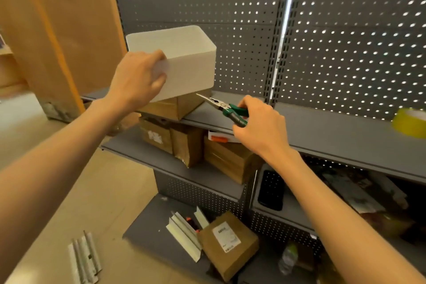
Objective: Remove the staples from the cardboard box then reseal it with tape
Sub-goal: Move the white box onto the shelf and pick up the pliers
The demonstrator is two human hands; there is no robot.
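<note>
The cardboard box [171, 106] sits at the left end of the upper shelf [322, 131], mostly hidden beneath a white bin [184, 57] that rests on or just above its top; which of the two cannot be told. Only the box's front face and right side show, and no staples can be made out from here.

The left hand [138, 76] grips the bin's near corner, fingers curled round its edge, most likely to lift it clear so the box top becomes reachable. The right hand [258, 122] is closed around the green handles of long-nose pliers [221, 106], whose tips point toward the box's upper right corner and lie just beside it, ready to pull staples once the top is bare. The jaws look nearly shut and hold nothing visible.

A roll of yellow tape [409, 122] waits at the far right of the same shelf, well apart from the box, presumably for the resealing step.

The shelf between box and tape is bare grey metal, giving room to slide the box rightward or set the bin down. The pegboard wall [345, 41] stands close behind. The shelf's front edge is near the box, so a forward pull risks tipping it onto the brown boxes [226, 159] on the lower shelf.
</note>
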